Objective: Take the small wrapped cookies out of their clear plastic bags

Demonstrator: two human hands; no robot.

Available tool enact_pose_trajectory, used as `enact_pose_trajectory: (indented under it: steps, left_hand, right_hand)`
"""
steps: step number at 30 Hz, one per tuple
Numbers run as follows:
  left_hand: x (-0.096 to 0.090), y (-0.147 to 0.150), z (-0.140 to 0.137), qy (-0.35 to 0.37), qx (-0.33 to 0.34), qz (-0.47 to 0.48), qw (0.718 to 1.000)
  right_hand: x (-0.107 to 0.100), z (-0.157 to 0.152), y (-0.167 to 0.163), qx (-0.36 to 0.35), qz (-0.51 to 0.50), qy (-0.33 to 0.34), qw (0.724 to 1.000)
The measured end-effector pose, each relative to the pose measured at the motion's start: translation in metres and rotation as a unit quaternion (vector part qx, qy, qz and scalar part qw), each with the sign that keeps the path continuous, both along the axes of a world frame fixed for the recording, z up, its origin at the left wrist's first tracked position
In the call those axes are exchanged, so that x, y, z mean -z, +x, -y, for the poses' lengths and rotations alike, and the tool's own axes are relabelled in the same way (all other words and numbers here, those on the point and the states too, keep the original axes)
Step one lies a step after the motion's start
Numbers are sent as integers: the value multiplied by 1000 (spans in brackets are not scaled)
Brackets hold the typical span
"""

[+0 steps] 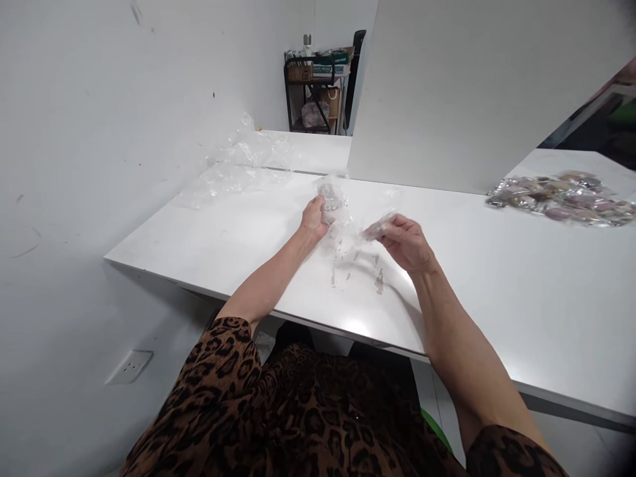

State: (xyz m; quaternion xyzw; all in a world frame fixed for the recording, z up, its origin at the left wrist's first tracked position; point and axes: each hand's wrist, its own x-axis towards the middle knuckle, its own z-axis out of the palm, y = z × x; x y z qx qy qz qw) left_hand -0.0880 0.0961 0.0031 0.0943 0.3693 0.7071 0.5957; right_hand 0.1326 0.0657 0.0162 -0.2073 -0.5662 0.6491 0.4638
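Note:
Over the middle of the white table (238, 232), my left hand (313, 217) is closed round a clear plastic bag (332, 192) with a greyish, crinkled look. Whether anything lies inside it I cannot tell. To its right, my right hand (406, 244) pinches a bunched piece of clear plastic (378, 228) between thumb and fingers. Thin, see-through film stretches between the hands, and I cannot make out whether it is all one bag. Beneath them, small brownish marks or flakes (379, 281) show on the tabletop.
Loose clear plastic bags (248, 159) are heaped at the back left by the wall. A tall white panel (437, 93) stands behind the table. Several wrapped pinkish and brown items (571, 199) lie at the right. Farther back is a black cart (311, 79) with boxes.

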Motion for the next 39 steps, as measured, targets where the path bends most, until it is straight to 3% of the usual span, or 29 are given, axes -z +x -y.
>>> enact_pose_trajectory:
  steps: [3, 6, 10, 13, 15, 17, 20, 22, 25, 28, 31, 35, 39]
  left_hand:
    - [-7, 3, 4, -4, -20, -6, 1000]
    - [-13, 10, 10, -12, -32, 17, 999]
    - [-18, 17, 15, -42, -48, 59, 996]
    - [-20, 15, 17, -47, -37, 41, 997]
    - [-20, 13, 17, -29, -36, 7, 999]
    - [-19, 11, 18, 2, -57, -30, 998]
    - [-17, 13, 19, 39, -94, -80, 992]
    - [-16, 19, 22, 49, -92, -103, 989]
    - [-16, 31, 27, 58, -74, -137, 986]
    - [-13, 37, 33, 44, -23, -169, 984]
    - [-10, 37, 38, 9, 83, -185, 979]
    - [-6, 37, 42, 15, 227, -192, 955]
    - [-4, 42, 39, 7, 297, -128, 946]
  right_hand:
    - [1, -12, 4, 109, -124, -40, 985]
    - [3, -20, 13, 126, -152, -38, 980]
    - [-1, -12, 20, -10, 7, 6, 1000]
    - [-6, -1, 19, -155, 156, 7, 976]
    - [-9, 2, 17, -199, 204, 14, 959]
    - [-8, 1, 15, -162, 189, 20, 968]
    - [-1, -7, 10, 22, 97, 3, 995]
    - [5, -13, 5, 130, 63, -15, 989]
    - [9, -14, 0, 158, 104, -50, 981]
    - [9, -8, -3, 87, 157, -84, 980]
    - [9, -9, -2, 52, 109, -117, 986]
    - [17, -27, 5, 112, -35, -153, 981]
    - [20, -38, 11, 131, -115, -83, 981]
